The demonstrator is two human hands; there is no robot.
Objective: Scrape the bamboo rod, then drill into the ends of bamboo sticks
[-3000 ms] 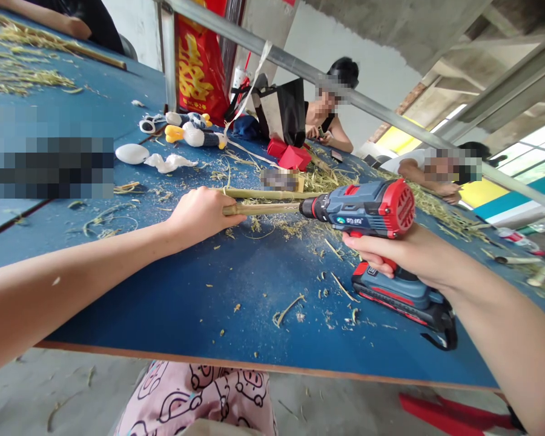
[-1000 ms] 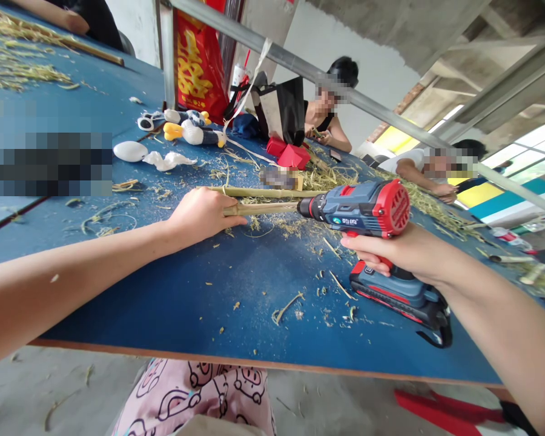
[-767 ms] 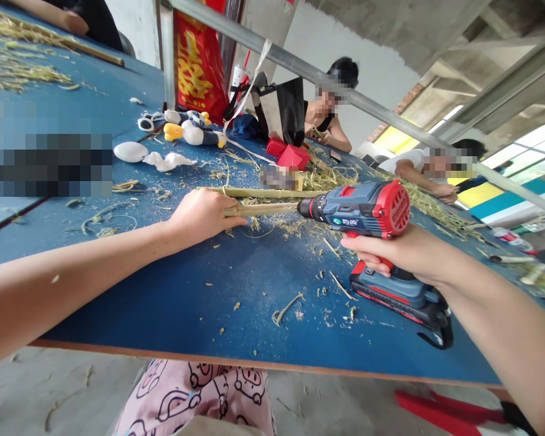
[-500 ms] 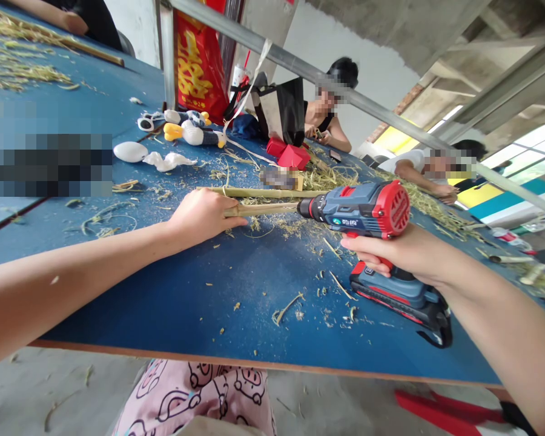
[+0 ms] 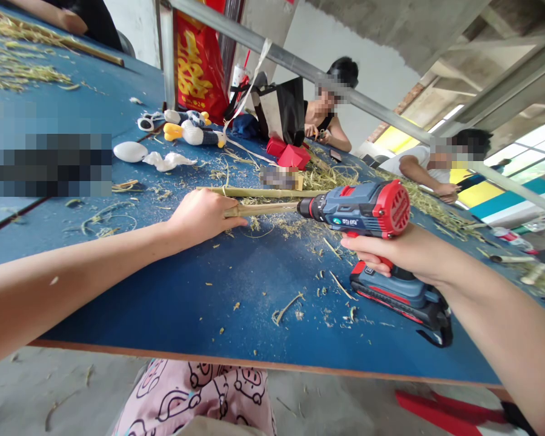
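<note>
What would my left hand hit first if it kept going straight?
Probably the black chuck of the cordless drill, since the left hand points along the bamboo strip toward it, though depth is hard to judge here.

Yellow Chinese lettering on red bag, drill logo unreadable

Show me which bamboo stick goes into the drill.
The lower bamboo stick runs into the chuck of the cordless drill; the upper bamboo stick passes above the chuck without entering it.
</note>
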